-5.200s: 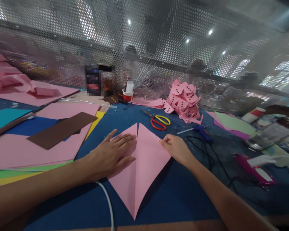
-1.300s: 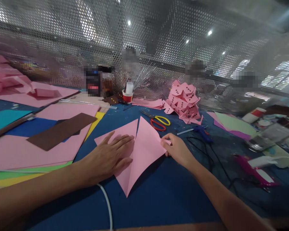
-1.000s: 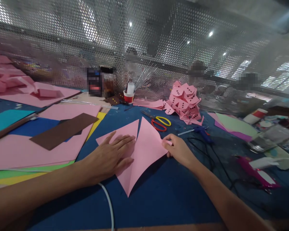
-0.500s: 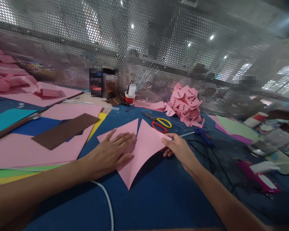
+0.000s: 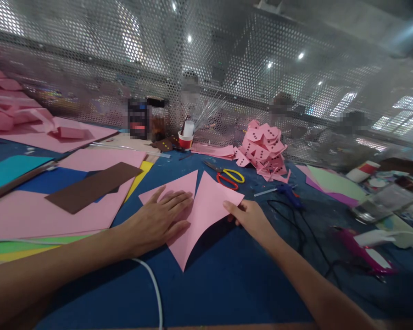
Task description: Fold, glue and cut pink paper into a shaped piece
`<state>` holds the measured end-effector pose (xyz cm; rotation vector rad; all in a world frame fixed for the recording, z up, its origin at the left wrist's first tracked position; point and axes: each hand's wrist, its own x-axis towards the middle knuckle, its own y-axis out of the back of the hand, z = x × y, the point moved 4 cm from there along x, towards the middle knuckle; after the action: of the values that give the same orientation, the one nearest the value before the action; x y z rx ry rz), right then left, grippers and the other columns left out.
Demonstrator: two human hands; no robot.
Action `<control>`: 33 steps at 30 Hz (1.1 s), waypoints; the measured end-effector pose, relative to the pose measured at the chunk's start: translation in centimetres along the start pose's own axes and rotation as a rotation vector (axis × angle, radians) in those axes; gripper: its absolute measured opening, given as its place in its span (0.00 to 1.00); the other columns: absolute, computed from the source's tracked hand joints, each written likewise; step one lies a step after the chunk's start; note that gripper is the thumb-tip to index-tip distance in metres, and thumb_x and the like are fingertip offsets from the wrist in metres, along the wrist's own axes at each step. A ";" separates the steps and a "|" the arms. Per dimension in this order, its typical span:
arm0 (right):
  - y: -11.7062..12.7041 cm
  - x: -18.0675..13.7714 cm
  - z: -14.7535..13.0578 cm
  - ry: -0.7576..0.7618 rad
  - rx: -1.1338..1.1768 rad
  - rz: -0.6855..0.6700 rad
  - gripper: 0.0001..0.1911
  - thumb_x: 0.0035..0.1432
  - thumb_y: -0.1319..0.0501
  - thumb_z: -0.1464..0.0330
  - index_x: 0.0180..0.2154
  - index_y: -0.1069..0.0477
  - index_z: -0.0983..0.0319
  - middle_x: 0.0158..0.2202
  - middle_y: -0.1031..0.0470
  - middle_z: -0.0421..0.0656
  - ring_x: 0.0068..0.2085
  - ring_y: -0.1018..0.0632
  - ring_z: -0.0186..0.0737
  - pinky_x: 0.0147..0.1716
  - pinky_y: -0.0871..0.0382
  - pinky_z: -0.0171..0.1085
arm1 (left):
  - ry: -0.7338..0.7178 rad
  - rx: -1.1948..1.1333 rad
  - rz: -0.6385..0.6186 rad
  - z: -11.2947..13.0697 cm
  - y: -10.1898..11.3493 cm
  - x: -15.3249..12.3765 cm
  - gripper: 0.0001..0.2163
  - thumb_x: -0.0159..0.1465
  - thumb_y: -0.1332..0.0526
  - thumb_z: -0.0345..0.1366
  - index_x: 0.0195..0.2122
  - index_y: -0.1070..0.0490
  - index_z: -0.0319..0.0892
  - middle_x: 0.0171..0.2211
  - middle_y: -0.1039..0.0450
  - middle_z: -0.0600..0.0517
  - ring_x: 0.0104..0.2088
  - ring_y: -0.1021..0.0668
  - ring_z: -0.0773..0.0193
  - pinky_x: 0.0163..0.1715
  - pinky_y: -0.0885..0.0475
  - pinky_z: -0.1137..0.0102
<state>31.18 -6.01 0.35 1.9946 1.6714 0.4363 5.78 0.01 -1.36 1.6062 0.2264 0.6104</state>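
At the middle of a blue table point(image 5: 248, 284), a creased pink sheet point(image 5: 208, 197) lies with one point toward the wearer and a narrow notch opening at its far edge; the left hand point(image 5: 167, 215) rests flat on its left half, palm down, fingers extended and thumb apart; the right hand point(image 5: 246, 217) pinches the other half near its right corner, thumb on top, fingers beneath, the edge bowed clear of the surface; scissors point(image 5: 230, 178) with red and yellow handles lie just beyond, a blue glue gun point(image 5: 289, 195) to the right.

The sheet looks light and fairly stiff (that smooth curve suggests some spring), with a matt face unlikely to slip; it would probably crease for good under a hard pinch; the outer corner seems the best hold, with broad palm pressure beside the central crease; the near point appears easiest to crumple.
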 end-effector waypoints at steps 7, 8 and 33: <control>-0.1 -0.5 -0.2 0.001 -0.197 -0.011 0.20 0.63 0.40 0.58 0.23 0.28 0.62 0.23 0.22 0.44 0.25 0.24 0.37 0.26 0.38 0.34 | -0.011 0.014 0.008 0.1 -0.1 -0.1 0.29 0.75 0.55 0.53 0.74 0.58 0.53 0.72 0.46 0.50 0.70 0.39 0.54 0.70 0.57 0.53; -0.1 -0.5 -0.2 0.002 -0.206 -0.017 0.20 0.63 0.40 0.58 0.23 0.28 0.62 0.23 0.22 0.44 0.24 0.24 0.37 0.26 0.38 0.34 | -0.012 0.014 0.013 0.1 0.0 -0.1 0.29 0.75 0.55 0.53 0.74 0.58 0.53 0.72 0.45 0.50 0.70 0.39 0.54 0.70 0.57 0.54; 0.2 0.1 0.3 0.033 -0.117 0.025 0.21 0.65 0.42 0.54 0.30 0.25 0.63 0.25 0.21 0.44 0.24 0.24 0.37 0.26 0.35 0.34 | -0.028 0.008 -0.011 0.3 0.3 -0.9 0.29 0.75 0.53 0.53 0.74 0.55 0.52 0.72 0.46 0.50 0.71 0.40 0.56 0.72 0.63 0.52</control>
<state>31.53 -6.03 0.23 1.9344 1.6034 0.5659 5.09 -0.73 -1.34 1.6189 0.2173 0.5788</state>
